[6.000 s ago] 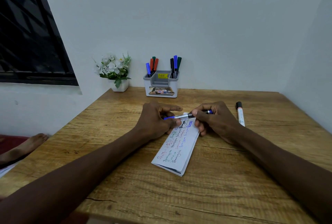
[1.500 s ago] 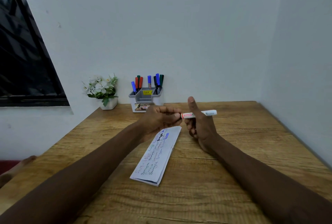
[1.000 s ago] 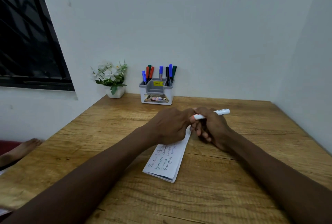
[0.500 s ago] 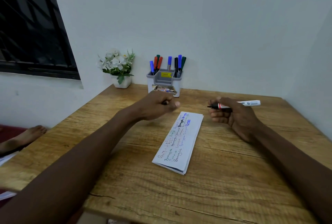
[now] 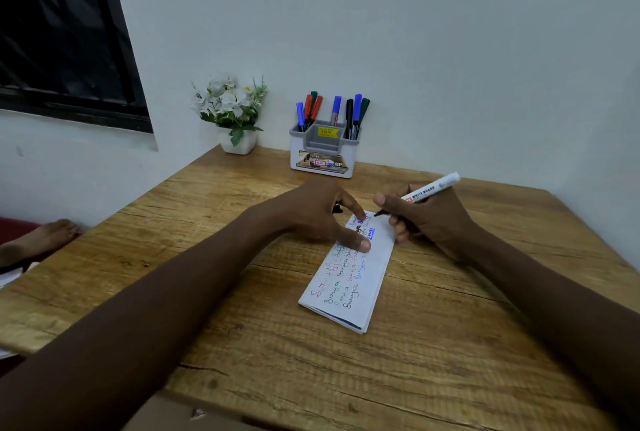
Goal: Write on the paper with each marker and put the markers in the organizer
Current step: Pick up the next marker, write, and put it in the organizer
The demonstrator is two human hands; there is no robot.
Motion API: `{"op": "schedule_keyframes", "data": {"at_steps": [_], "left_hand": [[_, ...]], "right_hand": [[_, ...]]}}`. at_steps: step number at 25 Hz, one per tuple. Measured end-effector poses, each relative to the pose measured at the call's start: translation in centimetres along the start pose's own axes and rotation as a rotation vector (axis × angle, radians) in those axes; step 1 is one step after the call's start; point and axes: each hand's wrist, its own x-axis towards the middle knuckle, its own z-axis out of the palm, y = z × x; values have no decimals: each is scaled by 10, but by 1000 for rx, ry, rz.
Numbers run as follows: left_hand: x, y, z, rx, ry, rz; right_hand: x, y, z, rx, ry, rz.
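A folded white paper [image 5: 360, 278] covered in coloured handwriting lies on the wooden table [image 5: 433, 344]. My right hand [image 5: 429, 219] grips an uncapped white whiteboard marker [image 5: 431, 190], its black tip just above the paper's far end. My left hand [image 5: 318, 216] presses thumb and forefinger on the paper's far part and holds the marker's black cap [image 5: 337, 208], mostly hidden in the fingers. The grey organizer [image 5: 323, 150] stands at the back by the wall with several blue, red, green and black markers upright in it.
A small white pot of white flowers [image 5: 235, 112] stands left of the organizer. A dark window is in the left wall, and walls close the table at the back and right. A bare foot [image 5: 41, 240] shows beyond the table's left edge.
The blue marker went into the organizer and I picked up the white one. My hands pulled its cap off, then my left hand came down on the paper and the tip moved to it.
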Motion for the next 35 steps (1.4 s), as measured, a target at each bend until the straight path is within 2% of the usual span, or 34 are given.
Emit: {"op": "schedule_keyframes", "data": {"at_steps": [3,6,12,18,29,35], "left_hand": [[0,0,1,-8,-1,0],[1,-2,0,-8,-4,7],[4,-3,0,-17,-6,4],[7,-4,1,-15,-24,-13],[7,-3,1,-12,-28,-23],[7,-4,1,-7,-25,-15]], "right_hand": [[10,5,-2,143,-66,34],[18,9,-7,172,-126,50],[22,10,-3,-117,-106,-100],[23,14,-4,-227,-102,-135],[24,15,-3,-287,-173,-151],[23,14,-4,-293,-130,-164]]}}
